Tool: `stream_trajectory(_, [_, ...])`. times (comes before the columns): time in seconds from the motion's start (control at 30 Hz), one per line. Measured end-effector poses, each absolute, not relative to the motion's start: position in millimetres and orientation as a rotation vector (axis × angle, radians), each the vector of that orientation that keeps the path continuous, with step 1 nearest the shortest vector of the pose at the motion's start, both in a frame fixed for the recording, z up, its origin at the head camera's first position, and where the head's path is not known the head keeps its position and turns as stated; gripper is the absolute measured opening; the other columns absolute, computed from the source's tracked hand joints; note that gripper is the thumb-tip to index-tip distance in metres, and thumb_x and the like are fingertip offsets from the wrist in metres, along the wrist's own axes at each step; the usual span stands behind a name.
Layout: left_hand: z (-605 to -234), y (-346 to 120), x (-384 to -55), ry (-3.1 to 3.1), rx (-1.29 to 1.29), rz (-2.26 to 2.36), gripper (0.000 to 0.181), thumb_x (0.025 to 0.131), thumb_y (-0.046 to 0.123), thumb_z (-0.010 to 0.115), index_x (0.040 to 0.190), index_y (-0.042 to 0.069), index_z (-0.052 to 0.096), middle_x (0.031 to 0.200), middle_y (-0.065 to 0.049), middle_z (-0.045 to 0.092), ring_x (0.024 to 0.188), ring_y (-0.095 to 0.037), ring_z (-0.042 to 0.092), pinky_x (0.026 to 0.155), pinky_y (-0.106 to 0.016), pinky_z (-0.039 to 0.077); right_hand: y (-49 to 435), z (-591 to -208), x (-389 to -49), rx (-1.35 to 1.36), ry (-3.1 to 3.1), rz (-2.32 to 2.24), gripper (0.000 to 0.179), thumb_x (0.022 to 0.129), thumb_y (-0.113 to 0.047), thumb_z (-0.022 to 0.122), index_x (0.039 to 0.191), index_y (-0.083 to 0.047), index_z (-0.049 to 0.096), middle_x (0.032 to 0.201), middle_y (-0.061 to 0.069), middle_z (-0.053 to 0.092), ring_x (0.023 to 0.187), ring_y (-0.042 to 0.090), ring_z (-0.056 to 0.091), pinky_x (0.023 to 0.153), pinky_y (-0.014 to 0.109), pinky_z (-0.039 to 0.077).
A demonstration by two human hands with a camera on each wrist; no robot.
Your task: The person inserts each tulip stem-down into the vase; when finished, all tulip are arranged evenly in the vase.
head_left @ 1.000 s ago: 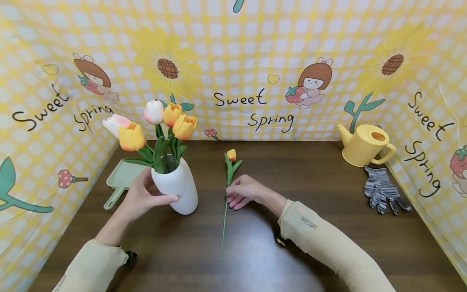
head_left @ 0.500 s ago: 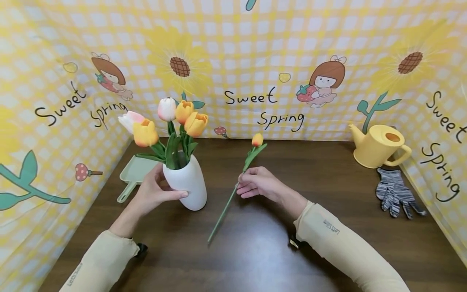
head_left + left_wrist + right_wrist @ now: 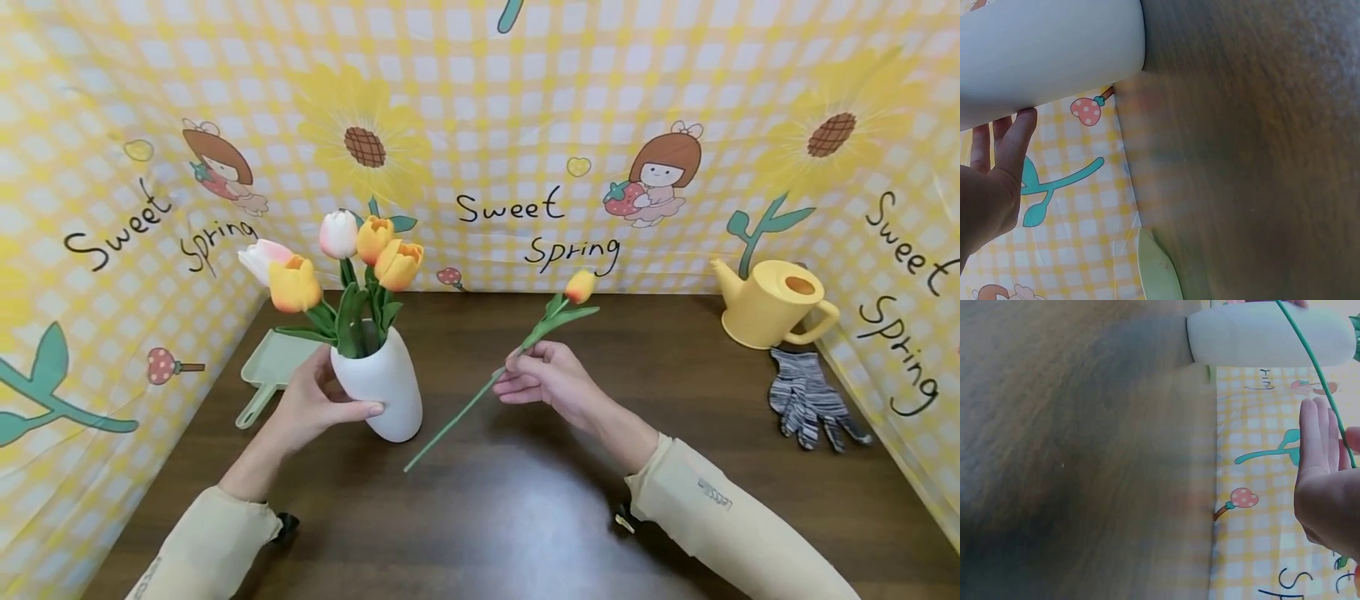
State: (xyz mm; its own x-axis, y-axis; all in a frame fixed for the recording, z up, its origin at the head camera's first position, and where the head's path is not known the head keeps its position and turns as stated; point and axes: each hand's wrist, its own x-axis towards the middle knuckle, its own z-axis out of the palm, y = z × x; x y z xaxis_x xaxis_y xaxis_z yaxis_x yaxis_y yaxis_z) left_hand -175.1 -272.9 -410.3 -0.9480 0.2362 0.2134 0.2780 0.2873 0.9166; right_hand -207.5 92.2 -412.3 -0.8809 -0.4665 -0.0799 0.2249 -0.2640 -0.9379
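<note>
A white vase [image 3: 384, 392] stands on the dark wooden table, with several yellow-orange and white-pink tulips [image 3: 375, 265] in its mouth. My left hand [image 3: 311, 404] grips the vase from its left side, thumb across the front; the left wrist view shows fingertips against its wall [image 3: 1054, 56]. Between thumb and fingers my right hand [image 3: 551, 382] pinches the stem of a single yellow-orange tulip [image 3: 579, 287]. That tulip slants, bloom up to the right and bare stem end [image 3: 408, 468] down to the left near the vase's base. In the right wrist view its green stem [image 3: 1316, 365] crosses before the vase.
A pale green dustpan [image 3: 272, 360] lies behind my left hand. At the far right stand a yellow watering can [image 3: 772, 304] and, in front of it, a grey striped glove [image 3: 813, 400]. Yellow checked cloth walls [image 3: 495, 125] close off the back and sides.
My right hand has lifted the single tulip off the table and moved it right, tilting its bloom to the right and its stem end toward the vase. The left hand keeps gripping the vase.
</note>
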Motion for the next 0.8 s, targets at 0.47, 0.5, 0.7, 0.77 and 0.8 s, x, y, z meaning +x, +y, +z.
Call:
stream_trajectory(0.47, [-410,-273,-176,-2.505,-0.491,-1.792,0.079,0.074,0.0,0.09,0.14,0.01,0.047,0.125,-0.012,0.061,0.104,-0.023,0.069,0.079,-0.037,0.061,109,-396,-185,-0.486,1.592,-2.368,0.004,0.097,0.0,0.062,0.1,0.002,0.062,0.101,0.021,0.074,0.093,0.032,0.074,0.083,0.054,0.057])
stream_trajectory(0.5, [-410,-272,-176,-2.504,-0.493,-1.796,0.079,0.074,0.0,0.09,0.14,0.009,0.047,0.125,-0.012,0.061,0.103,-0.023,0.069,0.079,-0.037,0.061,110,-394,-183,-0.516,1.608,-2.376,0.003,0.097,0.0,0.062,0.1,0.001,0.062,0.102,0.021,0.074,0.093,0.033,0.074,0.083,0.056,0.056])
stream_trajectory(0.7, [-409,-270,-177,-2.511,-0.484,-1.792,0.081,0.074,0.002,0.091,0.141,0.01,0.046,0.126,-0.013,0.061,0.104,-0.023,0.068,0.08,-0.039,0.061,117,-385,-173,-0.65,1.654,-2.427,0.004,0.099,0.0,0.06,0.1,-0.002,0.064,0.102,0.019,0.074,0.096,0.038,0.072,0.083,0.062,0.054])
stream_trajectory(0.77, [-408,-271,-176,-2.522,-0.471,-1.782,0.081,0.074,0.003,0.091,0.141,0.01,0.046,0.126,-0.013,0.06,0.104,-0.022,0.068,0.08,-0.038,0.061,117,-383,-169,-0.686,1.662,-2.429,0.005,0.099,0.0,0.06,0.101,-0.002,0.064,0.102,0.019,0.075,0.096,0.037,0.073,0.083,0.061,0.054])
stream_trajectory(0.8, [-408,-272,-175,-2.528,-0.463,-1.776,0.081,0.074,0.004,0.091,0.141,0.01,0.045,0.126,-0.013,0.06,0.104,-0.021,0.068,0.08,-0.038,0.061,117,-382,-167,-0.702,1.669,-2.429,0.004,0.099,0.001,0.06,0.101,-0.001,0.064,0.103,0.019,0.074,0.096,0.036,0.073,0.082,0.06,0.055])
